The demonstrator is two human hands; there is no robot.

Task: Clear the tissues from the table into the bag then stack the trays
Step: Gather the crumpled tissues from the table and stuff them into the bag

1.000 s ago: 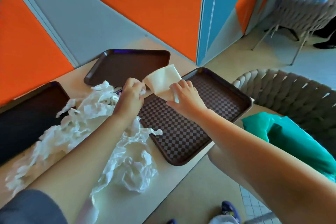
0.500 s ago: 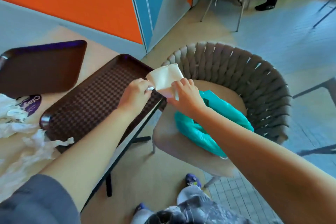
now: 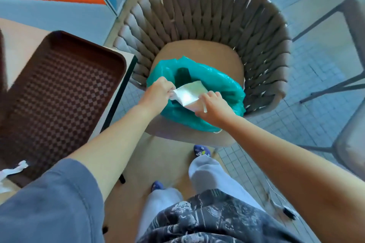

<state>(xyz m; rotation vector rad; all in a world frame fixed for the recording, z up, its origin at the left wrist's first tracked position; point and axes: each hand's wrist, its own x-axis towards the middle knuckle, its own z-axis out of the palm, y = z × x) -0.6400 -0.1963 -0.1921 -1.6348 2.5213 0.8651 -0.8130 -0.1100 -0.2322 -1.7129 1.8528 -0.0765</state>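
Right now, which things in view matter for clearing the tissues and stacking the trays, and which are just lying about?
Part of the job:
- flat white tissue, held over the bag by left hand and right hand
- teal plastic bag on the chair seat
- brown checkered tray
- crumpled white tissues at the tray's near corner

Lying about:
- grey woven chair
- grey metal stool

The person wears a slate-blue short sleeve (image 3: pixel 49 199) on the left arm, its hem stitched; both forearms and hands are bare; a dark shirt hem (image 3: pixel 207 221) with a pale marbled print hangs over light grey trousers (image 3: pixel 207 173); blue patterned shoes (image 3: pixel 201 151) show below.
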